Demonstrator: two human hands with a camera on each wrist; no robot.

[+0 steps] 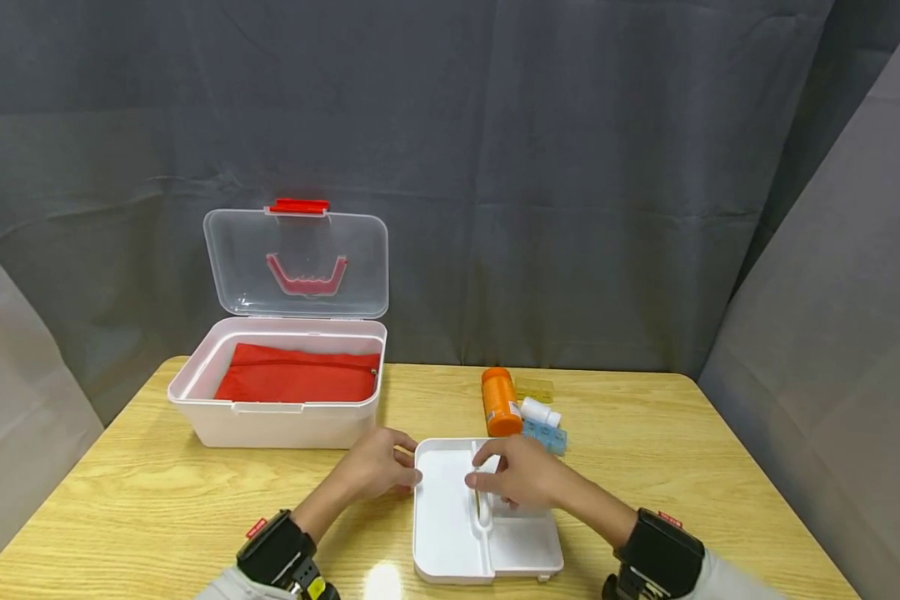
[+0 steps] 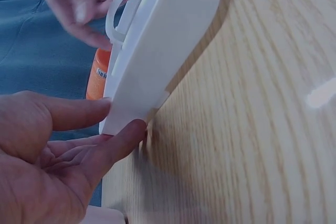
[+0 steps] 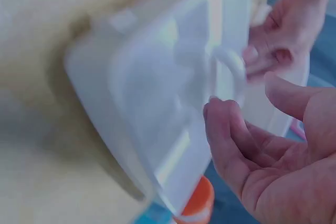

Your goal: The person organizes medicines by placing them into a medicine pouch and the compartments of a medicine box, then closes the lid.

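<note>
A shallow white divided tray (image 1: 442, 533) with a raised handle (image 1: 484, 521) along its divider sits on the table in front of me. My left hand (image 1: 381, 462) pinches the tray's left edge near its far corner, thumb and fingers on either side of the wall in the left wrist view. Over the divider hovers my right hand (image 1: 528, 475), its thumb and fingers apart around the handle's far end. In the right wrist view the fingertips (image 3: 218, 108) are right beside the handle, and the thumb stands away from it.
Back left, a white storage box (image 1: 277, 429) stands with its clear lid (image 1: 300, 242) raised and a red zip pouch (image 1: 300, 375) inside. Behind the tray are an orange bottle (image 1: 499, 404), a small white bottle (image 1: 538, 412), a blue pill organizer (image 1: 546, 437) and a yellow case (image 1: 534, 389).
</note>
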